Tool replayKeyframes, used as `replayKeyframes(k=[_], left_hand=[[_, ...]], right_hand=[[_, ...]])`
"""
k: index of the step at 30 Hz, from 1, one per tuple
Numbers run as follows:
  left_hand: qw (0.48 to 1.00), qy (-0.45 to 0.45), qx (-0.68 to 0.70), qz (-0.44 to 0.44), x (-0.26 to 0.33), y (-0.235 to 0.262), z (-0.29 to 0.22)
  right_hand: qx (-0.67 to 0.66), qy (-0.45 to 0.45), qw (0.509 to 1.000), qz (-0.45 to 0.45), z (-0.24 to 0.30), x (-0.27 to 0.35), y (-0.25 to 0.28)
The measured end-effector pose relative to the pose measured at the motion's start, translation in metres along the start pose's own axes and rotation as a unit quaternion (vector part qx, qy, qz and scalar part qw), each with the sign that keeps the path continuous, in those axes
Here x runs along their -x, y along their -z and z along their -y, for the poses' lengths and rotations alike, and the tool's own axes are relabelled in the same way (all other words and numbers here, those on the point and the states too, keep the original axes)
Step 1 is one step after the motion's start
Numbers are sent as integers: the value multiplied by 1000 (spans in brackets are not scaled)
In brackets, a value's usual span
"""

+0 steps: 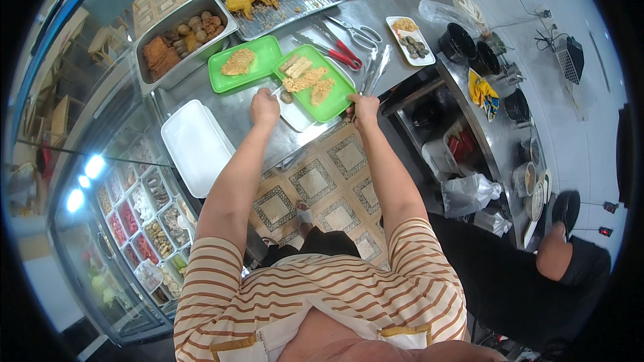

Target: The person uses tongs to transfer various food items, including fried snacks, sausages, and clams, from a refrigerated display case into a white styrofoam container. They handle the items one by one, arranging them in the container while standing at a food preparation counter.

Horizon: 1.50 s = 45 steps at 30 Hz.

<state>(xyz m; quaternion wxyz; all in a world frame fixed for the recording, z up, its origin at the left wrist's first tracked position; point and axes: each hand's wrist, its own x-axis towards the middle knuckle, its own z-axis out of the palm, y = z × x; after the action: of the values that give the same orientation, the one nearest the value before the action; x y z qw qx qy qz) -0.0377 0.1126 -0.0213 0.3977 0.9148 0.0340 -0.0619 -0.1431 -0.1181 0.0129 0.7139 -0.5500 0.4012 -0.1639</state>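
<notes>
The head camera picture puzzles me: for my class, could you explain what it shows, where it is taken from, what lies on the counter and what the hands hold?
There is no machine here, only a person with bare hands. A wide fisheye camera on their head looks down, so straight edges bend.

On the steel counter lie two green trays: the right green tray carries fried pieces, the left green tray carries one. Beyond are a metal pan of fried food, red-handled scissors and tongs.

The left hand rests at a small white plate. The right hand grips the right tray's corner. A white foam box lies to the left.
</notes>
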Motion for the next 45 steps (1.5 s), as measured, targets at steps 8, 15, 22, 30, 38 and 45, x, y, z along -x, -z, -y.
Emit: replayKeyframes(k=[8, 15, 22, 30, 38, 45], left_hand=[[977, -159, 138, -30, 67, 43, 28], [942, -32, 280, 182, 175, 124, 71], [933, 38, 311, 179, 228, 167, 92], [930, 95, 338, 114, 278, 193, 135], [939, 47, 334, 63, 310, 227, 190], [917, -3, 307, -255, 348, 321, 366]], right_hand=[[-38, 16, 999, -31, 0, 18, 24], [49, 25, 997, -61, 2, 27, 20], [25, 25, 994, -99, -4, 27, 11], [2, 201, 974, -102, -3, 55, -10], [299, 363, 800, 372, -23, 282, -80], [593, 259, 521, 557, -154, 447, -185]])
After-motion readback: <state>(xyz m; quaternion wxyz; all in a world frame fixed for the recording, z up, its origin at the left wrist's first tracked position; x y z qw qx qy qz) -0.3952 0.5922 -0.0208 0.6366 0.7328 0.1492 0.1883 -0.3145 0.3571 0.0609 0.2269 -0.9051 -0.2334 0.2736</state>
